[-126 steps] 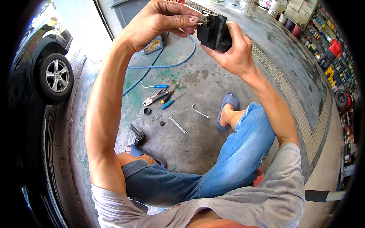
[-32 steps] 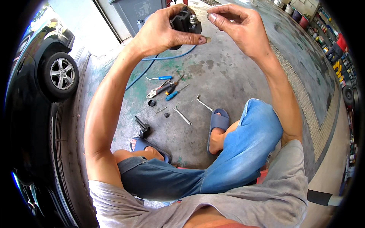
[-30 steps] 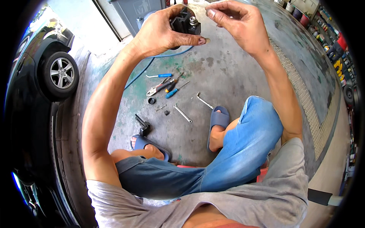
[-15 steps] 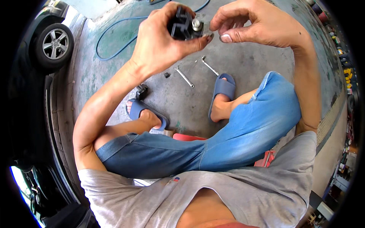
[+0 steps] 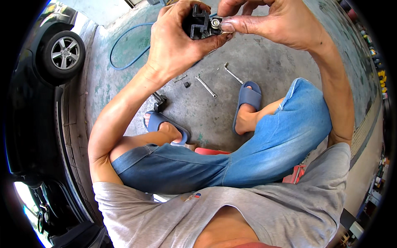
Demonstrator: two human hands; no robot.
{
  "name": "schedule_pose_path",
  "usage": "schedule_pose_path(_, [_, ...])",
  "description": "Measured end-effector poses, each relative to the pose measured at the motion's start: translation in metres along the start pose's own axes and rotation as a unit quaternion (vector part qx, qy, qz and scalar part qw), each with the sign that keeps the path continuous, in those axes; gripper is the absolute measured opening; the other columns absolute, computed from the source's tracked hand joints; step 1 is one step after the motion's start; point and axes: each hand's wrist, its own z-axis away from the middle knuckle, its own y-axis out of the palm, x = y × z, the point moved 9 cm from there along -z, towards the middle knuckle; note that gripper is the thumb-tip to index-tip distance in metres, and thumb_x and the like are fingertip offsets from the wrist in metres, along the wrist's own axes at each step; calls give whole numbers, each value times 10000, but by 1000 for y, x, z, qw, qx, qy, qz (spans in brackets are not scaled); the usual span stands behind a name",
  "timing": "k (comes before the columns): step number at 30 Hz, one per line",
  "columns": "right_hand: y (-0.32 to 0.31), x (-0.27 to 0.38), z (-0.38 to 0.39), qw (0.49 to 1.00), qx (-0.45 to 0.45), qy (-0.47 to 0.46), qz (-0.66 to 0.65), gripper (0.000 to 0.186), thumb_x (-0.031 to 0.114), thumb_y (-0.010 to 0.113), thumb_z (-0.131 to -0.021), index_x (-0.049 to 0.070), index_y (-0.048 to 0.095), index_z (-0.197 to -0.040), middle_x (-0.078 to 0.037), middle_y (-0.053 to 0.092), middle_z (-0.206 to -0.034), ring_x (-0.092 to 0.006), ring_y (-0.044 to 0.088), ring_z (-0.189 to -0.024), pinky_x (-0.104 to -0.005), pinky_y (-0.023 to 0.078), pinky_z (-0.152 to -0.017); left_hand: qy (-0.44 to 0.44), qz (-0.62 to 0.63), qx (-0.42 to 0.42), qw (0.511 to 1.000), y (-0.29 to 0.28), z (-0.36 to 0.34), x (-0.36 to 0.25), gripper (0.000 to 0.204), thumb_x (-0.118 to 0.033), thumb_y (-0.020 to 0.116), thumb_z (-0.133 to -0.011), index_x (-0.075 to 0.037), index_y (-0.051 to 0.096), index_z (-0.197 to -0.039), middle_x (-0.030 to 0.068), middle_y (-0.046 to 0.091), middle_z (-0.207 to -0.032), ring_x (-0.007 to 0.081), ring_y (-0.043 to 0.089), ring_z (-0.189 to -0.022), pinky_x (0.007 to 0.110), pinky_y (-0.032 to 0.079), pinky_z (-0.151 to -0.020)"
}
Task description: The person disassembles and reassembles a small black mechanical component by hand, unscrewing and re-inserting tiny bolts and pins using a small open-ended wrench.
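Observation:
My left hand (image 5: 175, 41) is closed round a black plastic part (image 5: 199, 24) with square slots, held up at the top of the view. A silvery bolt with a nut (image 5: 215, 23) sits at the part's right end. My right hand (image 5: 273, 22) pinches that end from the right, its thumb tip pressed beside the nut; part of its index finger is cut off by the upper edge. On the floor below lie a wrench (image 5: 206, 87), an L-shaped socket wrench (image 5: 233, 73), a thin metal rod (image 5: 180, 78) and a small black cap (image 5: 187, 84).
Another black plastic piece (image 5: 159, 102) lies by my left sandal (image 5: 165, 127). A blue hose (image 5: 112, 53) loops across the concrete floor. To the left stands a dark car with its wheel (image 5: 65, 54). Something red (image 5: 211, 151) shows beneath my legs, and shelves of goods (image 5: 381, 78) line the right.
My right hand has moved left onto the end of the black plastic part, its thumb now beside the nut. The whole view has shifted slightly.

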Motion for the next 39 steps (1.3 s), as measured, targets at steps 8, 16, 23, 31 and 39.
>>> schedule_pose_path(8, [4, 9, -3, 992, -26, -121, 15, 197, 7, 818, -771, 1, 757, -958, -96, 749, -884, -167, 706, -765, -294, 575, -697, 25, 37, 4, 999, 4, -2, 5, 506, -226, 945, -698, -30, 669, -1075, 87, 662, -955, 149, 633, -825, 305, 545, -759])
schedule_pose_path(16, [2, 15, -3, 988, -42, -130, 72, 206, 9, 816, -762, 8, 748, -957, -94, 749, -877, -169, 708, -754, -298, 575, -687, 47, 40, -21, 998, 4, -1, 12, 509, -223, 948, -696, -31, 669, -1076, 110, 676, -998, 186, 657, -869, 329, 551, -789])
schedule_pose_path(23, [1, 19, -5, 985, -55, -144, 80, 221, 24, 838, -753, 23, 753, -957, -85, 753, -877, -159, 708, -745, -283, 578, -676, 42, -2, -42, 998, -4, -2, 5, 537, -244, 956, -682, -37, 658, -1078, 127, 679, -1003, 240, 671, -880, 359, 554, -794])
schedule_pose_path(31, [1, 17, -6, 988, -51, -136, 55, 203, 5, 831, -748, 14, 751, -934, -93, 752, -874, -157, 708, -744, -283, 576, -666, 42, -33, -43, 998, -4, -1, 4, 541, -259, 954, -679, -39, 657, -1074, 144, 671, -1025, 269, 657, -936, 383, 543, -832])
schedule_pose_path(39, [1, 20, -5, 987, -52, -136, 71, 214, 9, 837, -741, 18, 753, -938, -94, 750, -869, -161, 705, -735, -282, 564, -653, 51, -35, -54, 997, -5, -1, 6, 546, -256, 954, -670, -35, 660, -1073, 143, 669, -1015, 274, 655, -935, 386, 544, -833])
